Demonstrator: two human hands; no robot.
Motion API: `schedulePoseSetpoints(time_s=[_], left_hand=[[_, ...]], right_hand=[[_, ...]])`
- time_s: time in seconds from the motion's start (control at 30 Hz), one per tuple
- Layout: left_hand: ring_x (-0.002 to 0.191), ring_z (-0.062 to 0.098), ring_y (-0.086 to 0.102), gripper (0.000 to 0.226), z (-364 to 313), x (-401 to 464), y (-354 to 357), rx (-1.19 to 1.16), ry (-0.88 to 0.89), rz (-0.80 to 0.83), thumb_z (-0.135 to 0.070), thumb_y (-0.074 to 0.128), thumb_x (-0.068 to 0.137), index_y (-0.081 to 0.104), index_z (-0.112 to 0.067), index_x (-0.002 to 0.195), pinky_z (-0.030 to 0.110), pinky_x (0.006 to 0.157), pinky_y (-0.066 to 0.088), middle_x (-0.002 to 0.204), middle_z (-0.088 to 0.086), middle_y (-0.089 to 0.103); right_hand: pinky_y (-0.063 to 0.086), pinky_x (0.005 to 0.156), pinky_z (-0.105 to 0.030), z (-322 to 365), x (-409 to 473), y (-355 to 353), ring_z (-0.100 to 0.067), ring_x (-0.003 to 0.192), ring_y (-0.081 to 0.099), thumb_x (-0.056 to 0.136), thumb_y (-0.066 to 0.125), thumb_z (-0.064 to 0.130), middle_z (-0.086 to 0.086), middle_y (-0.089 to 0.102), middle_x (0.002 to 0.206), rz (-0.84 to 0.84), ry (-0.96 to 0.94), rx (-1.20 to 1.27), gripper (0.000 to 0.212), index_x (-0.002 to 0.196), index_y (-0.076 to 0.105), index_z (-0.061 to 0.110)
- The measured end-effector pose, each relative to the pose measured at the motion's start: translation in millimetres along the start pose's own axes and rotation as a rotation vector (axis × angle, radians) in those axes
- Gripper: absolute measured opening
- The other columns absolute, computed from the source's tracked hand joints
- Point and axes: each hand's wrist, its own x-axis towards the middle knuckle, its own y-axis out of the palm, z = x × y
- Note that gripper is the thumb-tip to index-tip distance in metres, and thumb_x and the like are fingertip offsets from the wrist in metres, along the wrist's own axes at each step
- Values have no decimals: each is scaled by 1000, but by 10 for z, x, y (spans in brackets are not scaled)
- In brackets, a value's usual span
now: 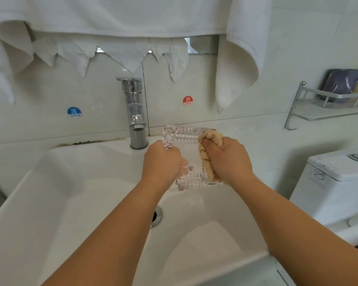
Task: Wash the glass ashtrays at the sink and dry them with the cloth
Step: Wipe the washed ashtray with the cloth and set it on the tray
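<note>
White sink (pixel 74 203) below hung towels (pixel 120 15)

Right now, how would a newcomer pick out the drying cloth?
Start at the chrome tap behind the white sink. Just right of it, the right hand presses a small tan cloth against the glass ashtray; the hanging towels are white.

basin (pixel 91 203) open below; faucet (pixel 135 112) blocks rear

The ashtray (pixel 191 155) is clear glass with rows of raised studs along its edges. The cloth (pixel 212 139) is tan. The sink (pixel 81 203) and the towels (pixel 122 15) are white. The tap (pixel 135 112) is shiny chrome. One round sticker (pixel 74 112) is blue, the other sticker (pixel 187 101) red.
</note>
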Motion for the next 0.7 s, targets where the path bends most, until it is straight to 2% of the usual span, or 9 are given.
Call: schedulePoseSetpoints(time_s=[0.1, 0.2, 0.27, 0.33, 0.4, 0.47, 0.53, 0.6, 0.7], left_hand=[[52, 23, 64, 13, 18, 9, 0, -41, -6, -89, -4, 48, 92, 53, -7, 80, 29, 51, 49, 75, 18, 69], [49, 24, 60, 10, 20, 46, -11, -191, -31, -164, -5, 47, 94, 53, -4, 87, 27, 48, 44, 70, 16, 67], [50, 22, 62, 10, 23, 46, -8, -201, -1, -187, -7, 46, 96, 55, -5, 92, 27, 49, 47, 68, 10, 66], [51, 20, 64, 10, 16, 17, 11, -190, 32, -194, -9, 47, 96, 55, -3, 98, 27, 50, 48, 70, 8, 67], [53, 19, 64, 12, 11, -14, 30, -168, 65, -212, -10, 48, 97, 56, -2, 99, 28, 51, 50, 73, 9, 68], [59, 21, 66, 12, 0, -31, 32, -120, 109, -236, -12, 50, 97, 57, -2, 96, 31, 56, 51, 78, 13, 69], [64, 24, 67, 11, -7, -39, 24, -91, 146, -271, -13, 51, 96, 56, -9, 86, 34, 60, 53, 81, 13, 70], [69, 28, 68, 16, -10, -48, 18, -92, 181, -316, -13, 51, 95, 53, -16, 80, 40, 64, 56, 81, 13, 70], [72, 26, 70, 20, -25, -84, 25, -85, 234, -347, -18, 50, 98, 50, -21, 79, 42, 68, 58, 82, 9, 71]], right_hand=[[48, 63, -32, 64, -67, 33, -16, 65, 61, 94, 49, 25, 4, 63, 69, 110, -6, 210, 23, 73, 58, 22], [50, 67, -34, 90, -118, 31, -15, 68, 59, 89, 51, 6, 4, 61, 73, 235, -14, 367, 25, 77, 54, 28], [51, 67, -33, 69, -121, 17, -16, 68, 60, 90, 55, 13, 6, 62, 70, 232, -9, 337, 23, 74, 55, 29], [50, 65, -33, 47, -100, 9, -16, 64, 61, 93, 55, 31, 7, 62, 63, 173, -23, 178, 25, 69, 56, 27], [47, 65, -33, 38, -98, 32, -18, 67, 60, 92, 50, 51, 4, 61, 65, 89, -5, -64, 38, 72, 57, 21], [45, 63, -32, 25, -114, 83, -20, 69, 60, 92, 46, 58, 2, 61, 69, 43, 10, -116, 47, 77, 58, 15], [46, 65, -33, 12, -112, 111, -20, 69, 61, 94, 47, 49, 1, 62, 69, 114, 34, 29, 40, 77, 58, 14], [52, 74, -39, 32, -95, 108, -21, 70, 61, 96, 51, 31, -2, 62, 72, 258, 98, 300, 26, 76, 59, 16], [54, 85, -56, 42, -70, 82, -27, 73, 63, 93, 56, 12, -14, 63, 86, 408, 250, 707, 12, 98, 63, 5]])
